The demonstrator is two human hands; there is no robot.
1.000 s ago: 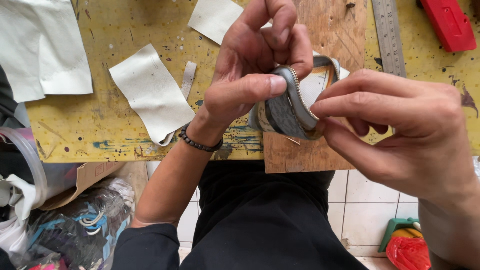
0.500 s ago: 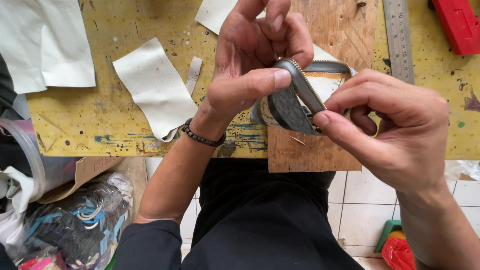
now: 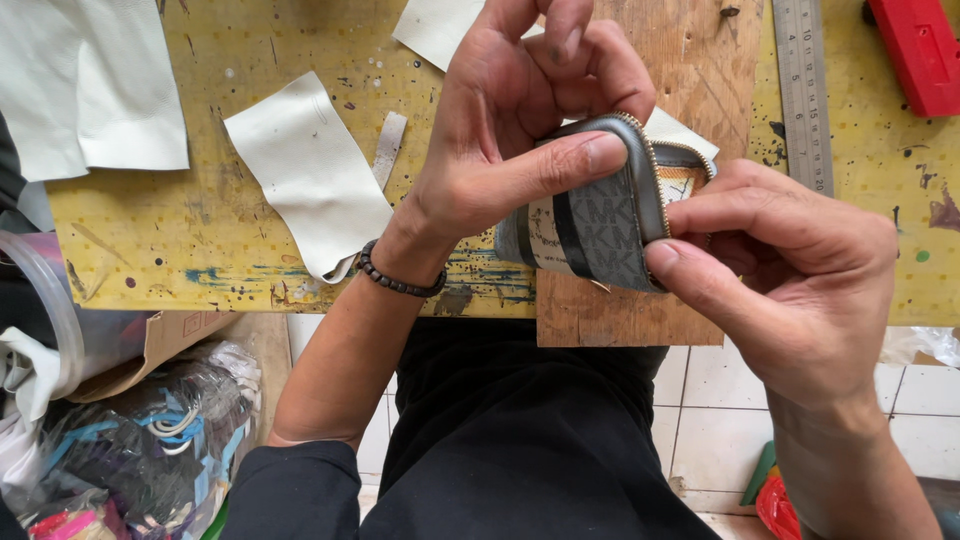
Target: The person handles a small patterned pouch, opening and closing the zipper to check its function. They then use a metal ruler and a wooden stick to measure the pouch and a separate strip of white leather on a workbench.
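Small grey zip-around wallet [image 3: 600,235], patterned, with a dark stripe and a pale band down its face, held up above the near edge of the bench [image 3: 200,240], between both hands. Zip teeth running along the curved upper edge.

Left hand [image 3: 520,130] above and to the left of wallet, clamped on it: thumb [image 3: 560,165] pressed flat across the top corner, fingers curled over behind. Dark beaded bracelet [image 3: 400,280] round that wrist.

Right hand [image 3: 800,270] to the right of and slightly below wallet, pinching its right edge: thumb tip against the lower right corner, index finger reaching along the zip side. Both hands closed on the same piece, touching it from opposite sides.

Directly beneath wallet, a bare wooden board [image 3: 690,100] lying on the yellow, paint-flecked bench top. Pale leather scrap [image 3: 310,175] well to the left, another larger off-white piece [image 3: 90,85] at the far left corner, a third [image 3: 435,30] partly hidden behind left hand. Narrow grey strip [image 3: 388,148] just beside the first scrap. Steel ruler [image 3: 805,90] upright along the board's right side; red tool [image 3: 925,50] at the far right corner.

Below the bench: black clothing, white floor tiles [image 3: 720,400], a clear bag of scraps [image 3: 140,440] at lower left.
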